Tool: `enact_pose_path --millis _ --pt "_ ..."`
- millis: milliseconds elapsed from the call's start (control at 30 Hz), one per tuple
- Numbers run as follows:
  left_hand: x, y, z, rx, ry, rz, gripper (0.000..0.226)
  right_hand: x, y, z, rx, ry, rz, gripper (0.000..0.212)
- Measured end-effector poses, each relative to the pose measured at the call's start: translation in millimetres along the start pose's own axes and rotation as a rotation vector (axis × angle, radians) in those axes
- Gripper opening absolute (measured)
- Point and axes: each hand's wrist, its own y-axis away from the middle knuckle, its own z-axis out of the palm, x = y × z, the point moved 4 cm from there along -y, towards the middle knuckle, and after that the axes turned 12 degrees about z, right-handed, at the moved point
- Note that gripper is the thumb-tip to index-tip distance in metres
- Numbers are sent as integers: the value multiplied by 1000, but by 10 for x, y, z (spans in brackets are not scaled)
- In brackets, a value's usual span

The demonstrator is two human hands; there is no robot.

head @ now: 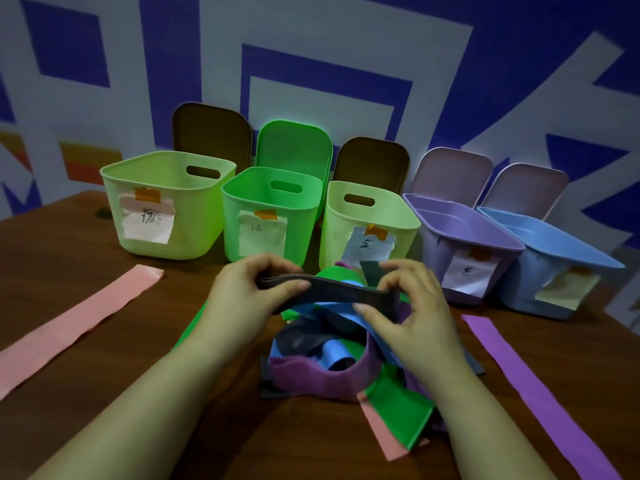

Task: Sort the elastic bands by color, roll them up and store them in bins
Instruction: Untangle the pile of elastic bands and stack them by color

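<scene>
Both hands point(242, 292) pinch dark band point(332, 292) above pile point(322, 362).

**Patterned wall behind a dark wooden table**

Filling the background: a pale grey wall point(194, 64) carrying bold blue geometric blocks and nested square outlines, with small orange and red patches at far left. Stretching across the foreground: a dark brown wood-grain table point(69, 251), lying in dim, cool light.

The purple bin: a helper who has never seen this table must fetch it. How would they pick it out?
Five bins stand in a row on the brown table by the patterned wall. The purple bin is fourth from the left, between a pale green bin and a blue bin. It is the only purple one.
</scene>
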Motion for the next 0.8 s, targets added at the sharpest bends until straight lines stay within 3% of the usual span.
enact_pose_path --millis 233,333,433,533,633,700,800 --pt "-41 -57 -180 181 268 -94 10 255 -109 -249 -14 364 34 42" --pt "-102 -70 -221 223 344 -158 8 334 -115 -306 -118 319 152 28" --pt "-160 -71 -230 270 387 -203 8 434 -93 -362 -203 105 337 15" --pt "-202 -71 -243 319 409 -241 9 503 -105 -445 -162 -21 404 16" --pt "-241 -86 -295 354 426 -286 12 503 -134 -479 -164 -443 476 15" --pt "-235 -92 -300 336 460 -312 15 512 -145 -482 -197 -802 530 35" --pt "-175 -110 -283 273 560 -344 13 518 -136 -469 -176 -1073 598 69"
